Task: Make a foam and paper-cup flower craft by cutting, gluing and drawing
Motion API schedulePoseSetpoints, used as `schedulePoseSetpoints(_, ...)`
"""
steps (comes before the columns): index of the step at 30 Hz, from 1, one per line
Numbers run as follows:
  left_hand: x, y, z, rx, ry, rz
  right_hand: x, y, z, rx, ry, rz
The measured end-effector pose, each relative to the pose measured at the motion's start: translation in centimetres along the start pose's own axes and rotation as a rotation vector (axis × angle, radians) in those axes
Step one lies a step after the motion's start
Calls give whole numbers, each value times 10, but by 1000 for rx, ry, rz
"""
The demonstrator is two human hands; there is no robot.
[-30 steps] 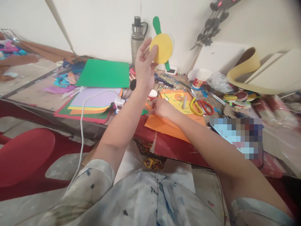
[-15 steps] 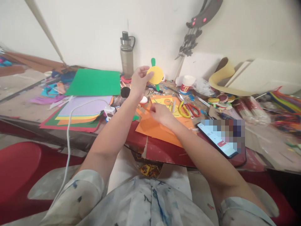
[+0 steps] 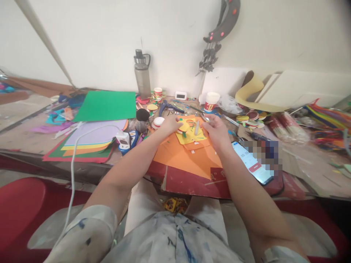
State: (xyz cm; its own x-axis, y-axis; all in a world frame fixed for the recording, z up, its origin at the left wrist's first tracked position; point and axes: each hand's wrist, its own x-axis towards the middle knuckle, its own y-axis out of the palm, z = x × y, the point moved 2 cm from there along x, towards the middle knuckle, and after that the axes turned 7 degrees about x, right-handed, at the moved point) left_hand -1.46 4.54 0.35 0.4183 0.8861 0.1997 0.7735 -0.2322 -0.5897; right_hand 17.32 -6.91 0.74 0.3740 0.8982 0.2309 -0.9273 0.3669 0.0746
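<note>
My left hand [image 3: 170,125] rests low on the table and pinches a yellow paper disc with a green strip [image 3: 183,127], setting it on a yellow sheet [image 3: 192,138]. That sheet lies on a larger orange sheet [image 3: 186,159]. My right hand [image 3: 217,132] lies just right of the disc, back up, with its fingers curled down by a pale upright stick [image 3: 196,128]. What sits under those fingers is hidden.
A phone [image 3: 252,163] lies right of my right wrist. A steel bottle [image 3: 142,75], a paper cup [image 3: 211,102], a green sheet [image 3: 106,106], stacked coloured sheets [image 3: 90,140] and a white cable [image 3: 72,171] lie on the table; a red chair [image 3: 19,204] stands at left.
My left hand came down from in front of the wall and brought the yellow disc onto the yellow sheet. My right hand moved right and forward. The view tilted up.
</note>
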Motion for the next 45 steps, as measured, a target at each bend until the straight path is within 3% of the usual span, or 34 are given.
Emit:
schedulePoseSetpoints(2,-8,-4,-12,386,29,-195,-4,4,0,56,22,6)
schedulePoseSetpoints(4,-14,-5,-31,507,213,-264,-8,8,1,58,18,49)
schedulePoseSetpoints(6,-17,-1,-47,468,401,-173,-11,9,2,48,6,95)
schedulePoseSetpoints(8,-18,4,-53,416,463,-68,-13,10,2,38,-12,123)
schedulePoseSetpoints(10,-15,6,-52,346,433,-18,-13,9,3,32,-37,114)
schedulePoseSetpoints(16,-10,9,-36,-27,172,148,-9,4,4,57,-134,-29)
schedulePoseSetpoints(22,-24,20,-46,-289,129,358,-6,0,-1,153,-187,-139)
schedulePoseSetpoints(26,-33,28,-51,-514,8,472,-6,-1,-4,99,-195,-176)
schedulePoseSetpoints(28,-34,30,-51,-557,-34,489,-7,0,-4,103,-202,-185)
schedulePoseSetpoints(34,-31,27,-51,-438,26,406,-7,1,-5,101,-221,-158)
schedulePoseSetpoints(39,-30,22,-50,-533,-47,385,-4,-7,-12,58,-229,-197)
schedulePoseSetpoints(45,-36,24,-56,-541,-55,465,-5,-3,-13,24,-136,-72)
